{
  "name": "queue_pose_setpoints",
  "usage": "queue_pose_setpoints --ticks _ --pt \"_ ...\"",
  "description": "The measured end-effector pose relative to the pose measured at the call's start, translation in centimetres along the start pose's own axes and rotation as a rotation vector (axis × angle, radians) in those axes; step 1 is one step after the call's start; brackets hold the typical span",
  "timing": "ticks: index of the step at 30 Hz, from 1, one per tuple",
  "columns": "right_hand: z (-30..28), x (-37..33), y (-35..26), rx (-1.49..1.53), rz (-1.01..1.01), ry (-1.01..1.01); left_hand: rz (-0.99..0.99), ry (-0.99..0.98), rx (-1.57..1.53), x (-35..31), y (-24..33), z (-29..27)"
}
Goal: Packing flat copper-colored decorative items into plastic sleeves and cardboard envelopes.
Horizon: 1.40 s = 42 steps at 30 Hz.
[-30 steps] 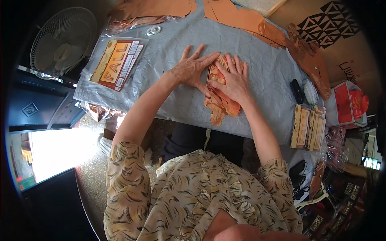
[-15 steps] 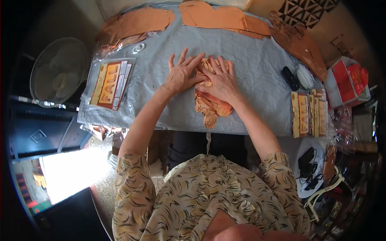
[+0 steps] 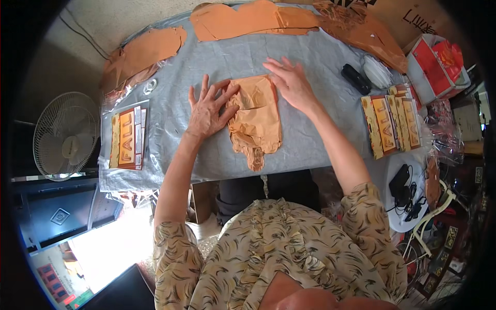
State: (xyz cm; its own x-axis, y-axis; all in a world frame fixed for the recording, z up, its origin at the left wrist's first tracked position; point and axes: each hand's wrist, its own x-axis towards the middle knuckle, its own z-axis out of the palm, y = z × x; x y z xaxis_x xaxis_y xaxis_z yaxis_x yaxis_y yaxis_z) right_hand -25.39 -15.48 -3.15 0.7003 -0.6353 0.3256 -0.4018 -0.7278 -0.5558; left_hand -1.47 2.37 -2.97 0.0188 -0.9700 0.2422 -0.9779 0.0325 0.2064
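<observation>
A folded orange foil balloon (image 3: pixel 258 116) lies flat on the grey plastic-covered table (image 3: pixel 201 160) in front of me. Its narrow crumpled tab points toward my body. My left hand (image 3: pixel 206 111) rests at the balloon's left side with fingers spread, some fingertips touching its upper left edge. Just off its upper right corner is my right hand (image 3: pixel 295 87), fingers stretched out and holding nothing. Creases cross the balloon's upper face, and its lower part is more rumpled.
Flat orange foil pieces (image 3: pixel 237 23) line the far edge. Printed packets lie at left (image 3: pixel 126 138) and right (image 3: pixel 380 126). A white ring-shaped roll (image 3: pixel 150 87), a black case (image 3: pixel 355 77), a white bundle (image 3: pixel 378 71) and a red-and-white box (image 3: pixel 433 64) sit around. A fan (image 3: pixel 67 139) stands left.
Both hands were pressing on the balloon. The right hand has come off it to the right, and the left has slid to its left edge. The balloon looks flatter; the whole view has shifted.
</observation>
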Motion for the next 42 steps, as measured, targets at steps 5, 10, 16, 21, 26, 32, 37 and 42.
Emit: queue_pose_setpoints --ticks 5,10,16,21,26,32,37,42 --pt "-0.6 -0.6 0.4 -0.056 0.01 -0.055 0.005 -0.012 -0.013 0.1 -0.1 0.1" --pt "-0.3 -1.2 1.3 -0.037 0.023 -0.113 0.016 -0.044 0.002 0.3 0.1 0.0" --pt "-0.9 -2.2 0.4 0.213 0.248 0.192 0.002 -0.043 0.009 0.1 0.1 0.0" --pt "0.1 -2.2 -0.9 0.294 0.381 0.102 0.022 -0.037 0.011 0.4 -0.1 0.3" --pt "-0.3 -1.4 -2.6 0.412 0.44 0.025 0.01 -0.032 0.023 0.1 -0.1 0.2" --pt "-1.4 -1.2 -4.9 0.499 0.673 -0.137 0.032 0.029 0.039 -0.3 -0.2 0.7" --pt "-0.1 -1.8 -3.8 0.601 0.726 -0.104 0.085 0.051 0.056 -0.3 -0.4 0.9" --pt "0.6 -2.2 -3.2 0.72 0.787 -0.056 0.076 0.047 0.087 -0.6 -0.5 0.8"
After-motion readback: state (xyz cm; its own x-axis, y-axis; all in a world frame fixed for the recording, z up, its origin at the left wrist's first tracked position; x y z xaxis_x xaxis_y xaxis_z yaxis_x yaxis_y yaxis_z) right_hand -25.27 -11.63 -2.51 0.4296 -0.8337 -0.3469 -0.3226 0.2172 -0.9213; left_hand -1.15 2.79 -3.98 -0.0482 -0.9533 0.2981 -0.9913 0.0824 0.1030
